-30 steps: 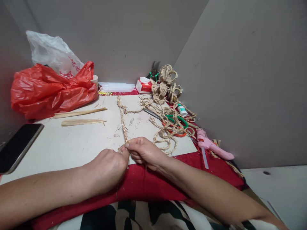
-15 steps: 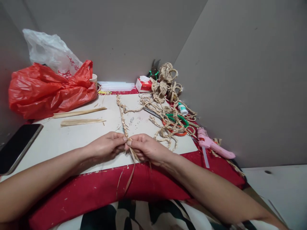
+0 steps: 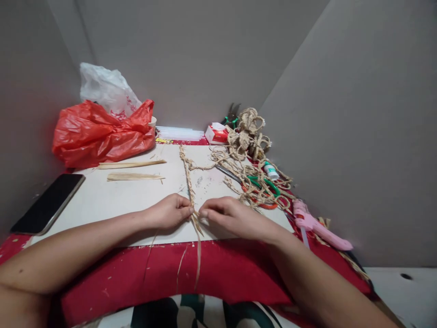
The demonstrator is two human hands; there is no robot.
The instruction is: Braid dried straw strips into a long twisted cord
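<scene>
A person's left hand point(image 3: 172, 212) is pinching a straw-coloured braid point(image 3: 189, 182) lying along the white board point(image 3: 92, 205), apparently to hold the plait tight, while the right hand point(image 3: 232, 216) is hanging half-curled beside its loose strands point(image 3: 197, 225), any grip unclear.

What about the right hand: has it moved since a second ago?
Yes, slightly rightward: judged against the white board, the right hand has shifted away from the left hand, which pinches the braided cord.
</scene>
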